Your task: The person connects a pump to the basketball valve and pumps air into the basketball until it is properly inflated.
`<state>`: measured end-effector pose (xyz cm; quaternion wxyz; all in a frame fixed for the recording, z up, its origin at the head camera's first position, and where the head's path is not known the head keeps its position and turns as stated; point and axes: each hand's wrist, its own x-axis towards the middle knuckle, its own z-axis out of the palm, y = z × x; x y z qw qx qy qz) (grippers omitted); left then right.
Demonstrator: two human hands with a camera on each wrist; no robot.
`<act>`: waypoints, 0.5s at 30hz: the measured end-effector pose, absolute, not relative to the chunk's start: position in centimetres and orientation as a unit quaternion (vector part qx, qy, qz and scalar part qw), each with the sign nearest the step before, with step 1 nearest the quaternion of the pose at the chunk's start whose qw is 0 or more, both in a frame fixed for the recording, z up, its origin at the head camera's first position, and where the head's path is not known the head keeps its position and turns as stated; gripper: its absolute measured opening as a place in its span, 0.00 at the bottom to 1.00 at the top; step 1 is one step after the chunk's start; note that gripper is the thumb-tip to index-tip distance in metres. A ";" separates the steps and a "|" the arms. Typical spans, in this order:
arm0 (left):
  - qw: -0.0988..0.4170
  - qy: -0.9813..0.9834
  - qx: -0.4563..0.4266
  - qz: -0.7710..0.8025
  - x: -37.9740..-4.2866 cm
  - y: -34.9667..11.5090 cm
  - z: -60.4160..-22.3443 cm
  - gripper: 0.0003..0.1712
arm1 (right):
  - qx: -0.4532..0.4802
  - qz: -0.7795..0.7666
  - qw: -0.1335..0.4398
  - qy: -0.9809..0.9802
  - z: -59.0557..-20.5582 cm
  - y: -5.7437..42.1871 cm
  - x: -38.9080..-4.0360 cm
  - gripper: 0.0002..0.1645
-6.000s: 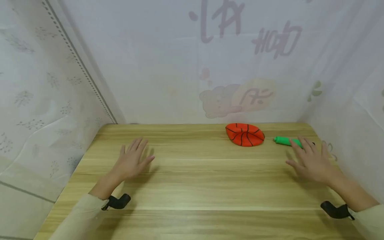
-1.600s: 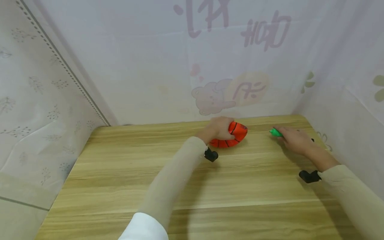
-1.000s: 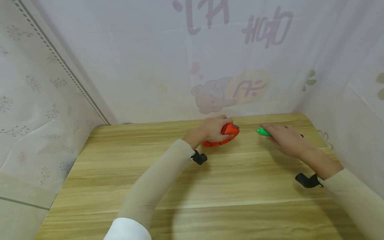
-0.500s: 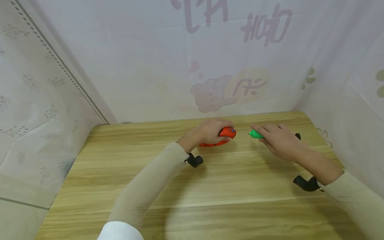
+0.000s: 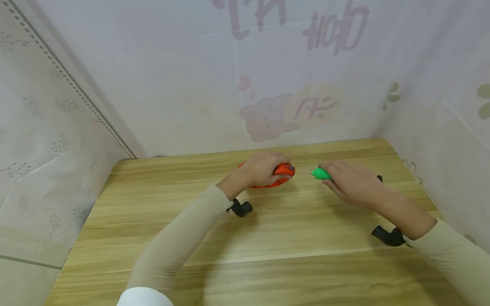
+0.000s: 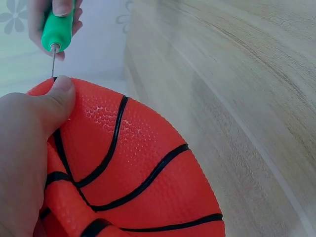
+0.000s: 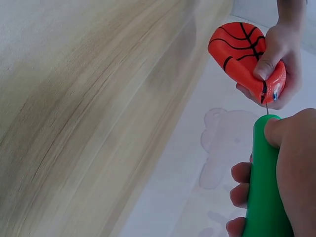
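Observation:
A deflated, folded orange-red toy basketball (image 5: 284, 170) with black lines is gripped by my left hand (image 5: 263, 168). In the left wrist view its thumb presses on the basketball (image 6: 148, 173) near the edge. My right hand (image 5: 354, 183) wraps round a green ball pump (image 5: 320, 174), whose black rear end (image 5: 380, 178) shows past the hand. The pump's thin metal needle (image 5: 305, 171) points left, its tip right at the ball's end. In the right wrist view the right thumb lies along the green pump barrel (image 7: 266, 182), and the needle (image 7: 267, 108) meets the ball beside a small blue-and-white mark.
Both hands are over the far part of a wood-grain table (image 5: 291, 238). A pale printed cloth (image 5: 183, 93) hangs behind its back edge, with more cloth at left and right. Black camera mounts (image 5: 388, 236) jut from both wrists.
From lying apart on the table, ball and pump have been taken up, ball in the left hand, pump in the right. Over the last second both moved left and the needle closed on the ball.

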<state>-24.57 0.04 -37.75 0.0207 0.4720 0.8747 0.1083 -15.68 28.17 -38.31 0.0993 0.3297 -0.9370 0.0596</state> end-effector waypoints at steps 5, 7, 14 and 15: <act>0.016 0.873 0.474 0.118 -24.5 -0.2 -37.9 0.15 | 0.330 0.051 0.110 -0.936 -38.2 27.7 -15.5 0.23; 0.011 0.870 0.477 0.122 -24.5 -0.3 -38.0 0.13 | 0.330 0.045 0.112 -0.936 -38.2 27.6 -15.5 0.24; 0.002 0.866 0.485 0.121 -24.2 -0.4 -37.9 0.12 | 0.324 0.030 0.099 -0.940 -38.1 27.1 -15.4 0.23; 0.003 0.865 0.486 0.121 -24.2 -0.4 -37.9 0.12 | 0.324 0.027 0.098 -0.941 -38.1 27.1 -15.4 0.24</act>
